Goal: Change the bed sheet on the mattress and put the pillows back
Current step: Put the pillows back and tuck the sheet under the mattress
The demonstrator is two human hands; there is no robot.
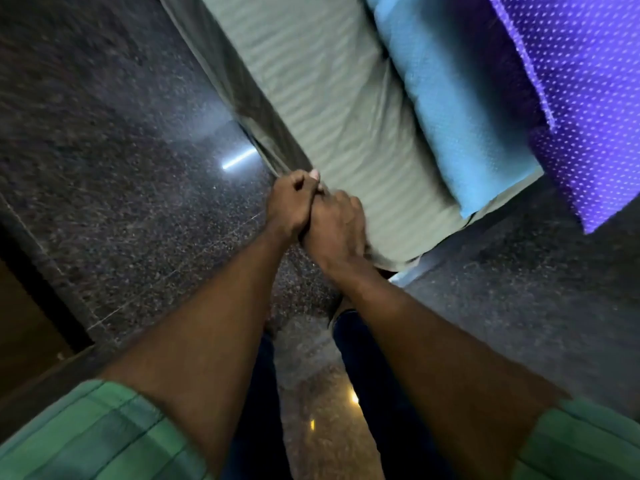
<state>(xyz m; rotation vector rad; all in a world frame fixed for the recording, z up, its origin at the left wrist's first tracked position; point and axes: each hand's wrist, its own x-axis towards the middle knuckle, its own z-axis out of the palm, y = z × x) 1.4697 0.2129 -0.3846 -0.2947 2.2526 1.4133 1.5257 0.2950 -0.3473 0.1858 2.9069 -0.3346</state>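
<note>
A grey-green striped bed sheet (311,98) covers the mattress, which runs from the top of the view down to its near corner. My left hand (291,202) pinches the sheet's edge at the mattress side, fingers curled. Touching it, my right hand (337,226) grips the sheet close to the near corner. A light blue pillow (460,116) lies along the mattress on the right. Beside it, at the far right, lies a purple pillow or cushion with white dots (588,98).
Dark speckled polished floor (121,168) surrounds the bed and reflects lights. My legs in dark trousers (363,375) stand by the mattress corner. A dark wooden edge (24,323) sits at the lower left.
</note>
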